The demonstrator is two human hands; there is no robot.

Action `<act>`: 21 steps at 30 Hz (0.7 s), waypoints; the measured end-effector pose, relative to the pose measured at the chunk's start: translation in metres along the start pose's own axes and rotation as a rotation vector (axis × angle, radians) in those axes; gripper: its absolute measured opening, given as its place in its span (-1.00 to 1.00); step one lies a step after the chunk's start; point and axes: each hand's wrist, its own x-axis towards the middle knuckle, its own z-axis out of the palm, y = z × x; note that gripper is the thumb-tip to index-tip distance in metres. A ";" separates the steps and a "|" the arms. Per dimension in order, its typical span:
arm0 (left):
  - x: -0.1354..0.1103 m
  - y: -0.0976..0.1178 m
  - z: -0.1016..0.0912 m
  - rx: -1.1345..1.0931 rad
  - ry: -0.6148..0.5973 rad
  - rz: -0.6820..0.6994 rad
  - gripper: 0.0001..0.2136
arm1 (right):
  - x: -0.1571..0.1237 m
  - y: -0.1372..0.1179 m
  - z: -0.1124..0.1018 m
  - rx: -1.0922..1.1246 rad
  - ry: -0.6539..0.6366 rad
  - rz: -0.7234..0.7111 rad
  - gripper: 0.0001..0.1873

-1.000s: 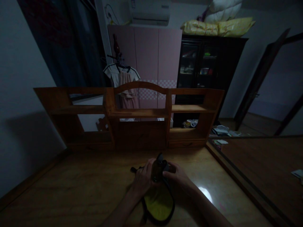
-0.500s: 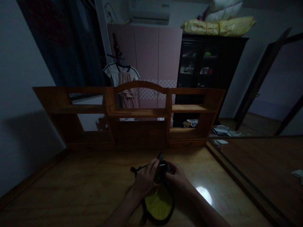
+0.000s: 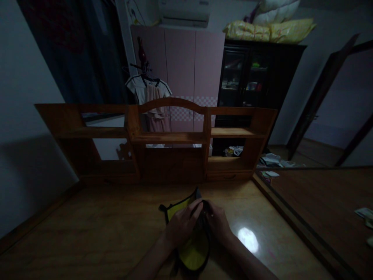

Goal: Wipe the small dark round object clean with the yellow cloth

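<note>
A small pouch [image 3: 194, 249] with a bright yellow lining and dark edging lies open on the wooden desk [image 3: 101, 229] in front of me. My left hand [image 3: 183, 224] rests on top of it, fingers bent over the yellow flap near its far edge. My right hand [image 3: 218, 223] is closed on the pouch's dark rim just to the right. A dark object seen between the hands earlier is hidden now. A short dark cord [image 3: 162, 208] sticks out at the pouch's far left.
A wooden shelf unit [image 3: 171, 136] stands along the back of the desk. Behind it are a pink wardrobe [image 3: 180, 70], hanging clothes [image 3: 151, 97] and a dark glass cabinet [image 3: 250, 77]. A light glare [image 3: 247, 239] shows on the desk to the right. The room is dim.
The dark object held upright between both hands has gone down out of sight. The pouch's yellow flap now spreads out under my left hand, and both hands sit lower.
</note>
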 end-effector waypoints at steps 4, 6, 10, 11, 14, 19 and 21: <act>0.002 0.002 -0.004 -0.054 0.001 -0.005 -0.48 | -0.002 0.001 -0.003 -0.074 0.008 0.019 -0.80; 0.003 0.003 -0.004 -0.066 -0.011 -0.021 -0.48 | -0.003 0.003 -0.004 -0.073 0.007 0.040 -0.85; 0.002 0.002 -0.003 -0.038 -0.014 -0.042 -0.46 | -0.002 0.005 -0.002 -0.039 0.020 0.066 -0.84; 0.001 0.002 -0.002 -0.027 -0.011 -0.048 -0.46 | -0.001 0.005 -0.001 -0.032 0.023 0.065 -0.83; 0.001 0.000 -0.001 0.000 -0.012 -0.082 -0.49 | 0.000 0.004 0.002 -0.003 0.031 0.060 -0.79; 0.001 -0.003 -0.001 0.008 -0.034 -0.139 -0.46 | 0.002 0.001 0.004 0.046 0.012 0.010 -0.75; 0.001 -0.003 -0.001 0.006 -0.042 -0.149 -0.42 | 0.002 0.000 0.004 0.044 0.010 -0.010 -0.73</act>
